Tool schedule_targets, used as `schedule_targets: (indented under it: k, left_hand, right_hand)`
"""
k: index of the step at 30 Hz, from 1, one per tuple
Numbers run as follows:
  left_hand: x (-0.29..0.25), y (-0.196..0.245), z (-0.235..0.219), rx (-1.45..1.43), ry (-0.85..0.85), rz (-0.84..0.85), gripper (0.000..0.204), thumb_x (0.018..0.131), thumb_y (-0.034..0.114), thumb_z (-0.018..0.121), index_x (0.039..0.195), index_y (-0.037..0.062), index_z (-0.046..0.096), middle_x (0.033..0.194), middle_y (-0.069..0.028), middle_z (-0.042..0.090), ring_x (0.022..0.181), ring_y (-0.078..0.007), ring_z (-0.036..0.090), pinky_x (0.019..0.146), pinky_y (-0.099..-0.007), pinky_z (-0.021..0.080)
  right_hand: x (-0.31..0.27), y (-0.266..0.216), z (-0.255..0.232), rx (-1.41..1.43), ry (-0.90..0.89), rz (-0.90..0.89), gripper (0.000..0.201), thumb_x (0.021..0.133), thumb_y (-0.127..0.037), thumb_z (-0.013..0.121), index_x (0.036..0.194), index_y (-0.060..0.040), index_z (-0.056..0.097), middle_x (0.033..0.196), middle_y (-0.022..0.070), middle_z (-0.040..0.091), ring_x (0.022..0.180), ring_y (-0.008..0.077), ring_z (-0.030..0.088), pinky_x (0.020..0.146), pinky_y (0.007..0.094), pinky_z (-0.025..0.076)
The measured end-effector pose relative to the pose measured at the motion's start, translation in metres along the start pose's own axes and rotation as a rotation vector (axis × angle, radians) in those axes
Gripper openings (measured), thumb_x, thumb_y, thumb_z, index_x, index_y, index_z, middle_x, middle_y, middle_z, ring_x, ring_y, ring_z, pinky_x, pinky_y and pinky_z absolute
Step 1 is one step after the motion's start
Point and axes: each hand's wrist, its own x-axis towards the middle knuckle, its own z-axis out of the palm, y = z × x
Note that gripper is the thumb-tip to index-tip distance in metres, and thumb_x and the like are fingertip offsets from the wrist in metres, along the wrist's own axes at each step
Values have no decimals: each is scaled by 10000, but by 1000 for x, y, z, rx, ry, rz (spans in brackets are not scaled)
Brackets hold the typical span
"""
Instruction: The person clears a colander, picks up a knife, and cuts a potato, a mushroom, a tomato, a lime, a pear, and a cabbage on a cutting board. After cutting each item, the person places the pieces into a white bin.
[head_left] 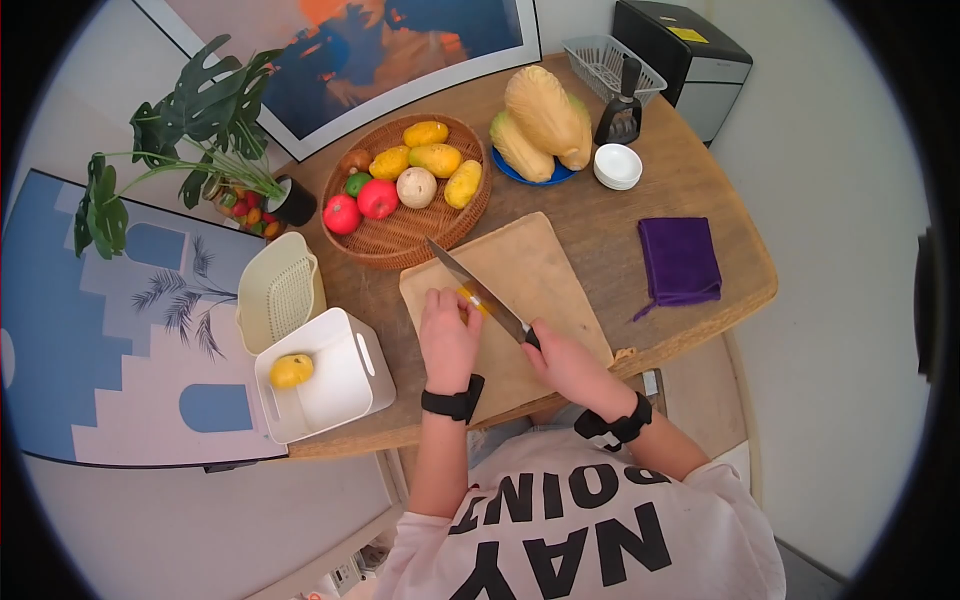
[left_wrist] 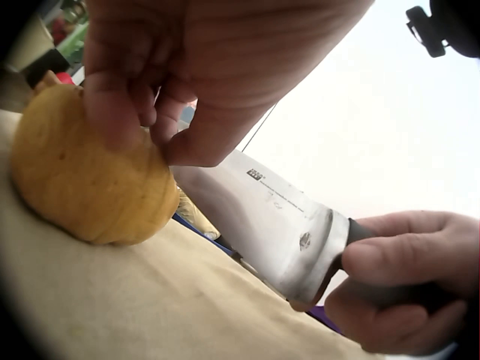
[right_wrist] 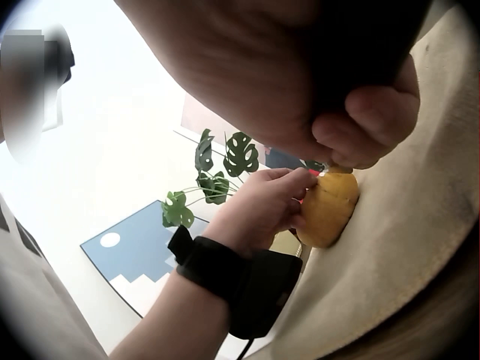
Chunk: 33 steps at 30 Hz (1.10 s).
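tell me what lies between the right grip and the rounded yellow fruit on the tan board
The broad, shiny steel knife blade lies between the right grip and the rounded yellow fruit; the left wrist view shows this.

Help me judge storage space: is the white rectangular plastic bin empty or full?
Neither: the head view shows the bin holding one rounded yellow item beside bare floor.

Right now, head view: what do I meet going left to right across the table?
White bin → left hand → right hand → purple cloth. Knife left out: it overlaps the left hand's span.
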Motion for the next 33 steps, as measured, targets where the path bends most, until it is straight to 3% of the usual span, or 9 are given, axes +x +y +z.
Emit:
schedule_targets:
  k: [3,6,9,12,15,18,21,24,33]
  left_hand:
    - [-2,3,-6,-72,-10,-62,129,830,62,690,891,21,585,925,-153,560,858,-364,606,755,-429,504]
    - [-7,4,-6,-95,45,-75,131,833,55,686,903,16,583,948,-154,558,867,-366,604,764,-424,507]
    - [-9,2,-5,-105,74,-62,133,835,56,681,904,13,576,955,-156,556,867,-370,601,763,-430,507]
    - [-8,0,-4,-81,50,-57,150,840,75,684,911,17,565,969,-164,545,858,-390,607,741,-453,509]
    - [-6,-1,-3,-63,39,-54,159,842,85,686,912,18,559,973,-168,543,848,-399,612,729,-466,510]
    - [-6,-1,-2,-70,48,-61,144,835,72,678,897,11,563,950,-163,546,846,-384,602,732,-449,506]
    - [-6,-1,-3,-75,44,-74,137,832,66,675,889,6,566,941,-163,548,846,-376,597,736,-440,504]
    - [-6,-3,-2,-65,41,-66,152,836,74,678,900,9,556,968,-172,542,851,-395,606,735,-461,508]
    - [-7,-7,-1,-44,50,-48,152,836,65,675,898,5,549,973,-188,537,847,-405,601,740,-466,509]
  right_hand:
    - [3,12,4,70,14,-49,229,986,-204,564,1053,2,489,793,287,639,735,493,623,636,536,503]
    - [10,34,18,167,135,-242,227,1016,-214,560,1038,-9,463,711,187,605,551,381,586,515,446,473]
    - [10,1,-22,471,-271,205,210,1040,-236,531,1029,-36,466,654,54,534,431,178,491,394,326,401]
    - [11,6,-22,646,-319,261,183,1054,-238,505,1027,-60,469,642,-29,465,416,52,403,345,243,323]
    - [11,6,-22,679,-321,267,186,1059,-242,498,1025,-61,470,638,-34,459,418,50,398,347,238,325]
    - [10,3,-21,506,-268,213,201,1041,-236,533,1034,-45,471,649,47,543,412,167,486,376,323,393]
    - [6,19,6,-11,172,-244,218,1011,-224,571,1037,-31,475,689,182,616,520,360,596,474,451,468]
    - [-5,-23,-14,-40,62,31,234,993,-228,562,1056,-18,478,785,269,646,723,457,644,616,545,502]
    - [-10,-30,-9,-166,39,8,216,1002,-215,543,1002,-14,465,766,214,655,717,412,663,606,501,521]
